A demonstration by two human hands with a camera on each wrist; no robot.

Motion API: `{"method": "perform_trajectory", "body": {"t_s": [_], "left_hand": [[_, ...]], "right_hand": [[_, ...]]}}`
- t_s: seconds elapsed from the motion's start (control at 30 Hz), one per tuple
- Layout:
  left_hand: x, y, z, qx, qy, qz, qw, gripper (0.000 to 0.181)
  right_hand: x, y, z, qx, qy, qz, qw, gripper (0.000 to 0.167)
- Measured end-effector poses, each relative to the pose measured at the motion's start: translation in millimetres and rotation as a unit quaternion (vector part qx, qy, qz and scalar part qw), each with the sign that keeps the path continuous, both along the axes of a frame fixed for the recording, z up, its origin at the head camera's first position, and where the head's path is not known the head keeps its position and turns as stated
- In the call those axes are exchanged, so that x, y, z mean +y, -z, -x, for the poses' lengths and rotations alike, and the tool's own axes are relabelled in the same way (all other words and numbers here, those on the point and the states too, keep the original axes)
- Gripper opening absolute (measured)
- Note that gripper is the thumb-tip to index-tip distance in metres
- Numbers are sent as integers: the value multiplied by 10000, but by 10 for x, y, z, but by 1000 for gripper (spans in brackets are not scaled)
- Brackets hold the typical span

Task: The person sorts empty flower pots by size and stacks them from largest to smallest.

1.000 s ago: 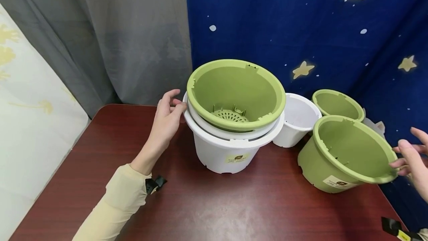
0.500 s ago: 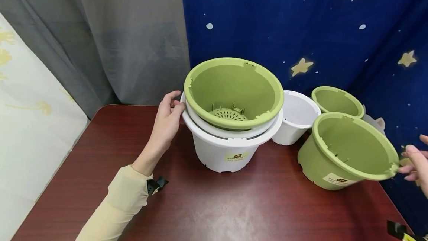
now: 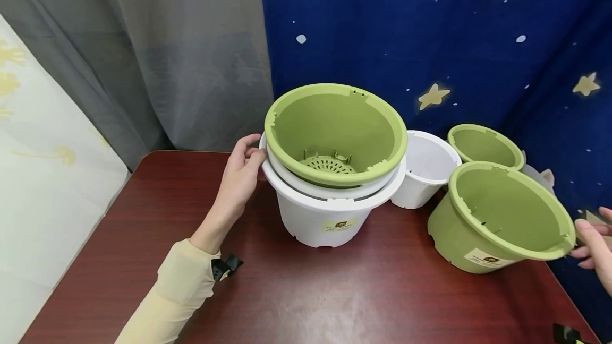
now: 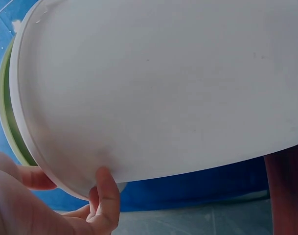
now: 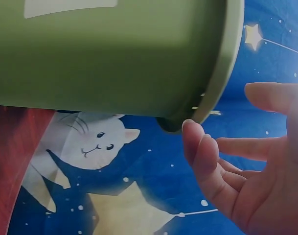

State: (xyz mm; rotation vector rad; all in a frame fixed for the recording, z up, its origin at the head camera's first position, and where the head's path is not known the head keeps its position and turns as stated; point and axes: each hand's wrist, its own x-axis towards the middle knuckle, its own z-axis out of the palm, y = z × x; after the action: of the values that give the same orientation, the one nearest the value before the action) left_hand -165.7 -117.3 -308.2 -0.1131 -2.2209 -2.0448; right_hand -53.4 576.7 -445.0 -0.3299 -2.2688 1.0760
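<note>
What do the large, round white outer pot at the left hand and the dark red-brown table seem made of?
White outer pot: probably satin moulded plastic, given its smooth, even wall. Table: glossy, grain-streaked, reflecting glare; wood or wood-look laminate, can't tell which.

Head looks down on white pot (image 3: 308, 224), green pot (image 3: 451, 224); wrists face them closely.

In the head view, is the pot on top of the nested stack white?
No: the top pot is green, with the rims of white pots showing below it.
</note>
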Motion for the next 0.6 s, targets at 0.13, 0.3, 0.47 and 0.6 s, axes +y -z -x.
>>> {"method": "perform_trajectory", "body": {"t_s": [0.13, 0.3, 0.47, 0.6], "left_hand": [[-4, 16, 0, -2, 35, 69, 10000, 45], [-8, 27, 0, 9, 77, 114, 9999, 44], [-11, 40, 2, 37, 125, 124, 9998, 43], [-21, 49, 2, 39, 262, 247, 9993, 44]], "right_hand": [[20, 46, -15, -69, -227, 220, 9995, 60], [99, 179, 11, -100, -122, 385, 9991, 61], [99, 262, 48, 14, -107, 490, 9987, 61], [50, 289, 39, -90, -302, 246, 9992, 61]]}}
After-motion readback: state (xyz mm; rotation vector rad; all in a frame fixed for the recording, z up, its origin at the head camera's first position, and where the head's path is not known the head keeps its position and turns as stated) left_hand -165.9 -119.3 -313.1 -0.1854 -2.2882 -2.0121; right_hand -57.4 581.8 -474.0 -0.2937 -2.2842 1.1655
